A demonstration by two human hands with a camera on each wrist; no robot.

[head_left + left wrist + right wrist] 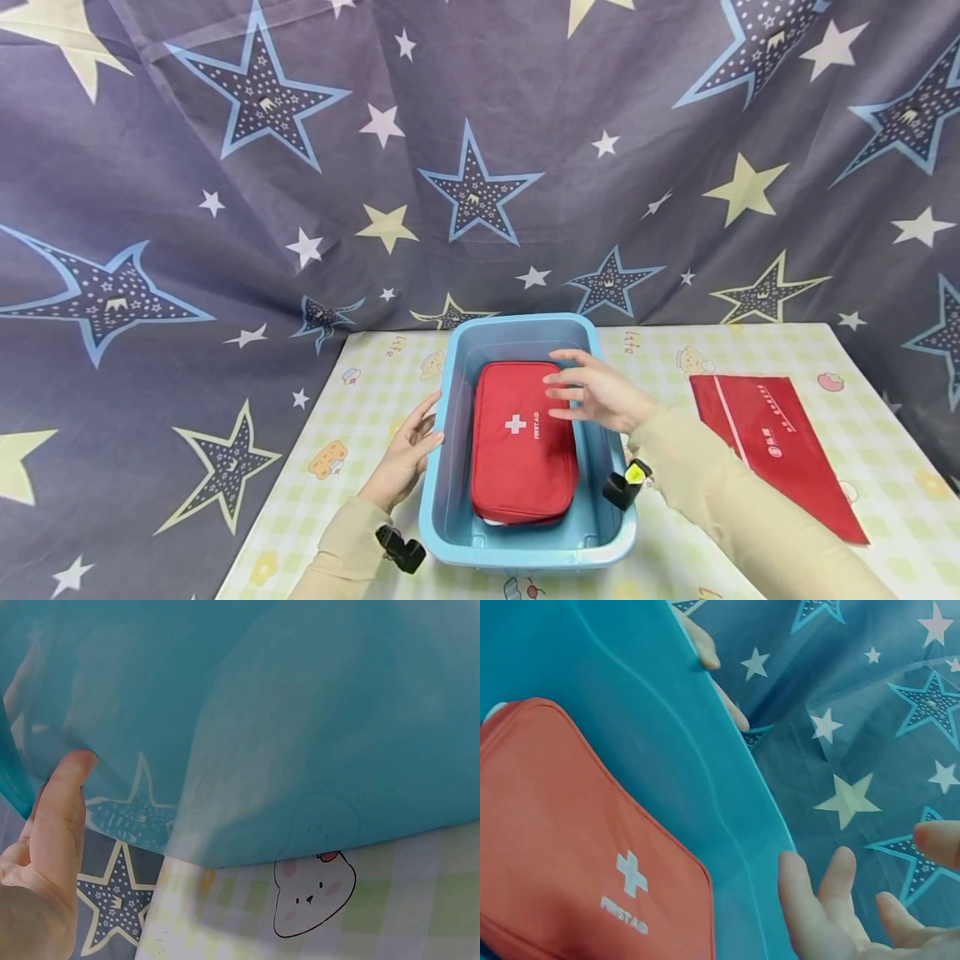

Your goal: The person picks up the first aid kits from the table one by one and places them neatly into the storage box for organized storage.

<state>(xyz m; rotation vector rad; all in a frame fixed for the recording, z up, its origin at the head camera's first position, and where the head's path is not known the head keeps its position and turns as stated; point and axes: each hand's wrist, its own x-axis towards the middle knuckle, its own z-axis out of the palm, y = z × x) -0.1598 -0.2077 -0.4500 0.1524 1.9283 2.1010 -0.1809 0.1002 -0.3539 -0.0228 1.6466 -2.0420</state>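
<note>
A red first aid bag (517, 479) with a white cross lies flat inside a blue plastic bin (525, 554). Against the outside of the bin's left wall rests my left hand (405, 458), its fingers fairly straight; the left wrist view has a fingertip (79, 761) touching the blue wall. My right hand (600, 392) hovers above the bag's upper right part with fingers spread and nothing held. In the right wrist view, the bag (592, 825) sits apart from the right fingers (799, 892). The bag's underside is hidden.
A red flat pouch (772, 442) with white print lies on the table to the right of the bin. A checked cloth with cartoon prints (375, 417) covers the table. Behind it hangs a dark star-patterned curtain (337, 208).
</note>
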